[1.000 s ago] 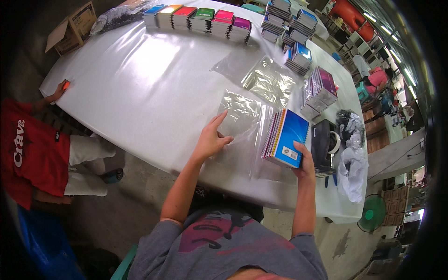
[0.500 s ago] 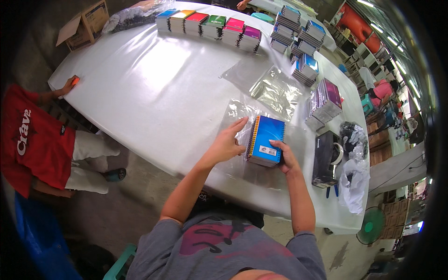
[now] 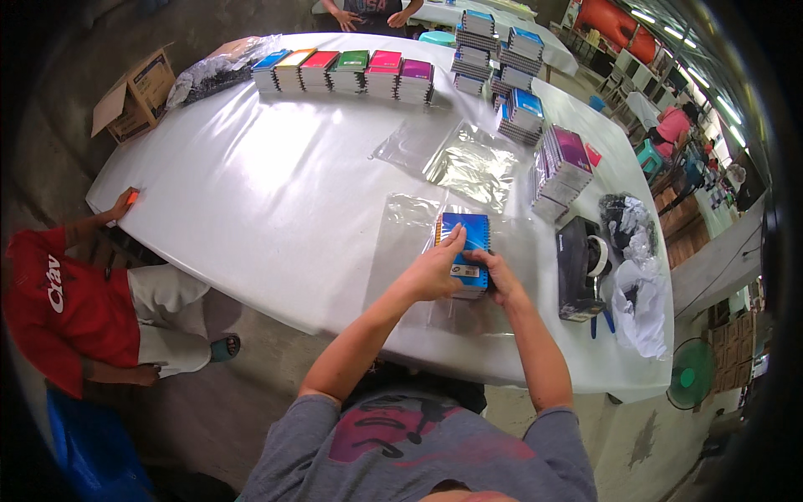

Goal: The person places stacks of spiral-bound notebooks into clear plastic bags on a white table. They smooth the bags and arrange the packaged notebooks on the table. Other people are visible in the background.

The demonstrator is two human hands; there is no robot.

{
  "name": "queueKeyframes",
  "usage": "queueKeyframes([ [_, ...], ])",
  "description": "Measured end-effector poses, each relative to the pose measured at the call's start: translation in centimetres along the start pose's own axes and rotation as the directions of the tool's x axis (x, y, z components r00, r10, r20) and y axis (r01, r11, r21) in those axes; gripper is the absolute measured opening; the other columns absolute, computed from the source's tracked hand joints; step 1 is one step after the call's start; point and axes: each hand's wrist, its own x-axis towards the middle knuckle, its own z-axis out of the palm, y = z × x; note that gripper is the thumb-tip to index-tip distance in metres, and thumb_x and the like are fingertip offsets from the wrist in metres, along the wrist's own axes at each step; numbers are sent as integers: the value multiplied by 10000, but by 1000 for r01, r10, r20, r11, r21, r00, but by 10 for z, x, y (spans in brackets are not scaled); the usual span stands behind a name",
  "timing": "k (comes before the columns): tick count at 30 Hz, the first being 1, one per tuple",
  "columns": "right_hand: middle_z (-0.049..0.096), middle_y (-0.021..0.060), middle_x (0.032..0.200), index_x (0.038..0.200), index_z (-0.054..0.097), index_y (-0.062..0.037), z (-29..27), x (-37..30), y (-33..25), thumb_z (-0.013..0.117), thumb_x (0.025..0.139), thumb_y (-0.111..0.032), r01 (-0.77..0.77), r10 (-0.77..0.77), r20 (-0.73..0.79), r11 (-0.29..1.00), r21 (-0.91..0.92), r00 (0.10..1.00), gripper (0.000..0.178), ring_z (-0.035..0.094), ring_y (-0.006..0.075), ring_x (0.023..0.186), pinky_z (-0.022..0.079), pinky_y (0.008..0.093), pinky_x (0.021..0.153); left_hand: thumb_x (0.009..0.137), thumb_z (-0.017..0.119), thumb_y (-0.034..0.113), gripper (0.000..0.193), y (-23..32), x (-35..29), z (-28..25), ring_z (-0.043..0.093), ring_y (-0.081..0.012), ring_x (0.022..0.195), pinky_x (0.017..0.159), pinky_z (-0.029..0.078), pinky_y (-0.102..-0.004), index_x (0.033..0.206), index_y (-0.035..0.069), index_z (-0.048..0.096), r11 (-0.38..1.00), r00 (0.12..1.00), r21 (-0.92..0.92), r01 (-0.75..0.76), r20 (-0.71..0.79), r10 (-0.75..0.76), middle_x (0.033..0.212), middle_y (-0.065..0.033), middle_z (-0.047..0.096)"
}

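Note:
A small stack of spiral notebooks with a blue cover on top (image 3: 475,226) lies on clear plastic wrap (image 3: 393,243) at the table's near side. My left hand (image 3: 435,269) is closed on the stack's left side, its thumb lying over the blue cover. From the right, my right hand (image 3: 500,274) grips the stack's near right edge, with the thumb on top beside a white label. The fingers beneath and behind the stack are partly hidden. Just beyond lie more clear plastic bags (image 3: 473,163).
A black tape dispenser (image 3: 575,268), blue-handled scissors (image 3: 604,322) and crumpled plastic (image 3: 640,293) sit on the right. Purple notebooks (image 3: 562,171) are piled behind them. A row of notebooks (image 3: 351,74) lines the far edge. A person in red (image 3: 75,309) stands left.
My left hand has moved right, from beside the stack onto it, and closed. My right hand stays on the stack. The whole view has shifted slightly.

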Motion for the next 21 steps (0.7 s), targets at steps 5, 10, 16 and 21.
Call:
queueKeyframes([
  [5, 655, 110, 944, 1017, 630, -6, 0, -4, -4, 648, 795, -247, 10, -10, -7, 997, -80, 1000, 328, 640, 187, 814, 513, 315, 737, 659, 625, 39, 911, 27, 7, -25, 656, -242, 773, 649, 540, -332, 1441, -14, 162, 963, 942, -140, 229, 283, -183, 1514, -173, 170],
  [10, 610, 147, 1069, 1326, 355, 12, 3, 0, 3, 617, 838, -244, 199, -264, -65, 845, -497, 962, 610, 621, 250, 924, 494, 338, 804, 663, 630, 39, 921, 29, 6, -24, 651, -235, 649, 580, 544, -329, 1446, -5, 146, 930, 924, -249, 270, 338, -178, 1514, -177, 163],
  [16, 363, 315, 1335, 1451, -30, -13, 1, 3, 21, 575, 867, -231, 229, -418, -70, 622, -749, 906, 868, 451, 427, 1181, 396, 430, 967, 665, 713, 132, 1166, 54, 16, -32, 676, -306, 730, 692, 562, -338, 1432, 82, -165, 872, 858, -293, 393, 458, -233, 1362, -351, 320],
  [21, 281, 310, 1398, 1441, 35, 40, 14, -4, 10, 527, 891, -440, 253, -392, -116, 765, -592, 913, 881, 327, 410, 1296, 311, 424, 1046, 560, 872, 345, 1444, 36, 13, -19, 511, -385, 1149, 740, 566, -358, 1386, 187, -301, 892, 925, -340, 297, 335, -180, 1388, -382, 239],
])
